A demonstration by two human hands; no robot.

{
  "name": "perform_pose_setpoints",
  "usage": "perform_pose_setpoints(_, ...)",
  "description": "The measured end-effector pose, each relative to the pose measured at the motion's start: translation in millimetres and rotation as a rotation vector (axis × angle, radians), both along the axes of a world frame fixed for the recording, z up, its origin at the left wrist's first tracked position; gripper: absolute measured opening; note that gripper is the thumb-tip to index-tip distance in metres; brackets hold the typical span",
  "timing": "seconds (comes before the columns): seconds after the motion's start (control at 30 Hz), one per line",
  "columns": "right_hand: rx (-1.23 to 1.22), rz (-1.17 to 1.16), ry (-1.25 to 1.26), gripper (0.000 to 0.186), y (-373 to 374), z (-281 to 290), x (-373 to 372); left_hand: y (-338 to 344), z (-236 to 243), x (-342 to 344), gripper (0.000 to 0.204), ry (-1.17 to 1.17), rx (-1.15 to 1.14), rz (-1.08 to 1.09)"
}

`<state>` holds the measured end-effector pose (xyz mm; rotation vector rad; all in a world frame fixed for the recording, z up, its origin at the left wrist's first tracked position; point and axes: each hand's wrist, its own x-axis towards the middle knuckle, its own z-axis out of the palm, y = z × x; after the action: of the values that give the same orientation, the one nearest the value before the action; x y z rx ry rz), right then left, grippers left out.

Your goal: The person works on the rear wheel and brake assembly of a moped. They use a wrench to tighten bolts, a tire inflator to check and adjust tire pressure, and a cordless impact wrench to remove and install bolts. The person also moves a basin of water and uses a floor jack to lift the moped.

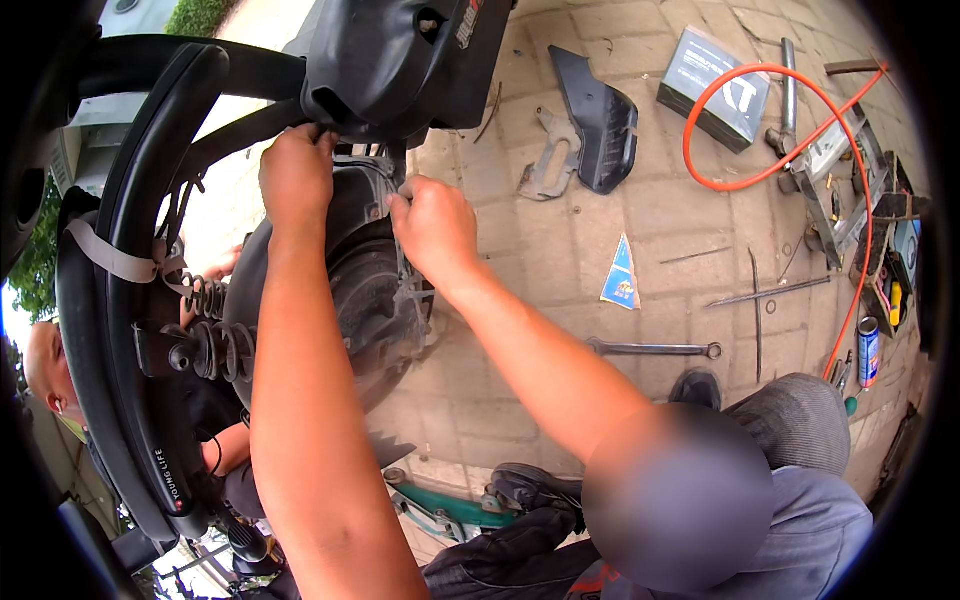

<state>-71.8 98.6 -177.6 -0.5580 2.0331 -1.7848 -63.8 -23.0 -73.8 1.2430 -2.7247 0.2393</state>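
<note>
A black scooter's rear end fills the left, with a wheel (365, 275), a coil spring shock absorber (225, 352) and a black plastic housing (400, 70) above. My left hand (297, 182) reaches up to the housing's lower edge, fingertips pinched together against it. What lies between them is hidden. Lower and to the right, my right hand (436, 230) is closed, its thumb and curled fingers beside a dark bracket (378, 185) over the wheel. I cannot make out what it grips.
On the brick paving lie a black plastic cover (605, 125), a metal plate (550, 155), a grey box (712, 90), a combination wrench (655, 350), thin rods (770, 292), an orange hose (690, 150) and a spray can (868, 352). Another person (50, 365) is beyond the scooter's seat.
</note>
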Motion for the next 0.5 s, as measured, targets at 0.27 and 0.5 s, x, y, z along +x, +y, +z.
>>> perform_pose_setpoints(0.27,-0.777,0.118,-0.687,0.016,-24.4,64.9,-14.4,83.0,8.5,33.3,0.035,0.499,0.202,-0.034)
perform_pose_setpoints(0.5,-1.176,0.505,-1.518,0.016,-66.1,108.1,19.0,206.3,100.3,120.4,0.032,0.13,0.097,-0.203)
